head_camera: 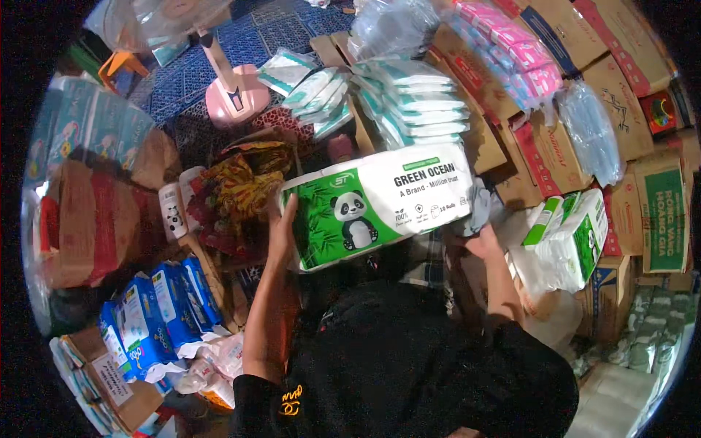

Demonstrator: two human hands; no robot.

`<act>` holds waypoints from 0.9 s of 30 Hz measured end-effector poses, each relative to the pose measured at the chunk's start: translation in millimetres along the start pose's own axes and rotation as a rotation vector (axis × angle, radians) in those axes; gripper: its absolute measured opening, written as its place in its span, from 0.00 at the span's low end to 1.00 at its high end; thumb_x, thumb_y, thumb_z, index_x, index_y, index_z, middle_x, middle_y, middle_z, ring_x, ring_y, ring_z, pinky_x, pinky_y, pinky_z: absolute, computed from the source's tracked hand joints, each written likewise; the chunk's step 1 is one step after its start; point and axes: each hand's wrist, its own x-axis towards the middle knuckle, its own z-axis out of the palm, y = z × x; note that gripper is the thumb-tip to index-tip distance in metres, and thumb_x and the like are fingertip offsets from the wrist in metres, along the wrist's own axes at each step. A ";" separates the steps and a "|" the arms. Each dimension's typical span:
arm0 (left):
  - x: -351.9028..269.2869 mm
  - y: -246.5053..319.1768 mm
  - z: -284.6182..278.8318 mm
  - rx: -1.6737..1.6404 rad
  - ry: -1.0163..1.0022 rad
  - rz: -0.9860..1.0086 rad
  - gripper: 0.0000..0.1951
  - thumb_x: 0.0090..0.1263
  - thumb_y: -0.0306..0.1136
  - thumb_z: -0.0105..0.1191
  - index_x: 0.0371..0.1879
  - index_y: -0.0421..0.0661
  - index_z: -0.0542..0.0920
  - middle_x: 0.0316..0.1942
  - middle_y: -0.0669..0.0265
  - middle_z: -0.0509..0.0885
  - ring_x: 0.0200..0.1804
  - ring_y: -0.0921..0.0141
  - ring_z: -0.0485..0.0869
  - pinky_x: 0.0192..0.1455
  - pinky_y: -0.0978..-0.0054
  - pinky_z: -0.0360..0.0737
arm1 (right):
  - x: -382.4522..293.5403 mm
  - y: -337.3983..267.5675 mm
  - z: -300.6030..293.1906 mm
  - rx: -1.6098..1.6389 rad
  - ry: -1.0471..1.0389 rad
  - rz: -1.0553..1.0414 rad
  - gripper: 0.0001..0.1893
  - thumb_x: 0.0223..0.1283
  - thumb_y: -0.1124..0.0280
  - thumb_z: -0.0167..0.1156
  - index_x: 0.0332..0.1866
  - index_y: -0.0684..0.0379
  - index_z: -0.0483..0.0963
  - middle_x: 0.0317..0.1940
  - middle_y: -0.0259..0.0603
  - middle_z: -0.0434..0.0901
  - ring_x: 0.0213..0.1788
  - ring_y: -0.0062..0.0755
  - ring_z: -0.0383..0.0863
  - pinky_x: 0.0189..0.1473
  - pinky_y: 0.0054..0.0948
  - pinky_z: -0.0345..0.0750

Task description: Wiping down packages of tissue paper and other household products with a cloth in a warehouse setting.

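Observation:
A green and white pack of paper rolls with a panda picture is held up before me, slightly tilted, its right end higher. My left hand grips its left end, the fingers partly behind it. At the right end, my right hand holds the pack, and crumpled translucent plastic lies by its fingers. Just beyond the pack stands a stack of white and teal packets. More green and white paper packs sit to the right of my right hand.
Cardboard boxes line the right side, with pink packs on top. A pink fan base rests on a blue patterned mat. Blue packets stand at lower left, below a large brown carton. Patterned cloth lies beside my left hand.

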 end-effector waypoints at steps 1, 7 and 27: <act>-3.8 4.9 2.7 -0.036 -0.008 -0.066 0.29 0.65 0.45 0.48 0.61 0.41 0.59 0.57 0.58 0.65 0.59 0.67 0.64 0.61 0.72 0.58 | -6.2 2.7 11.4 0.079 -0.036 0.023 0.24 0.63 0.49 0.33 0.56 0.52 0.64 0.47 0.41 0.72 0.49 0.40 0.72 0.44 0.53 0.70; -21.9 25.6 -6.2 0.015 -0.290 -0.358 0.30 0.60 0.47 0.53 0.57 0.41 0.64 0.52 0.62 0.71 0.53 0.67 0.70 0.56 0.70 0.65 | -5.2 37.2 -3.0 0.158 0.016 0.061 0.18 0.62 0.65 0.43 0.55 0.61 0.64 0.50 0.41 0.70 0.52 0.35 0.69 0.57 0.33 0.65; -69.5 48.7 85.6 -0.266 -0.557 -0.042 0.21 0.52 0.33 0.60 0.44 0.36 0.73 0.37 0.68 0.77 0.37 0.73 0.74 0.43 0.75 0.73 | -47.2 31.9 84.8 0.584 0.184 -0.171 0.20 0.54 0.64 0.55 0.52 0.57 0.66 0.44 0.40 0.74 0.45 0.35 0.74 0.49 0.31 0.72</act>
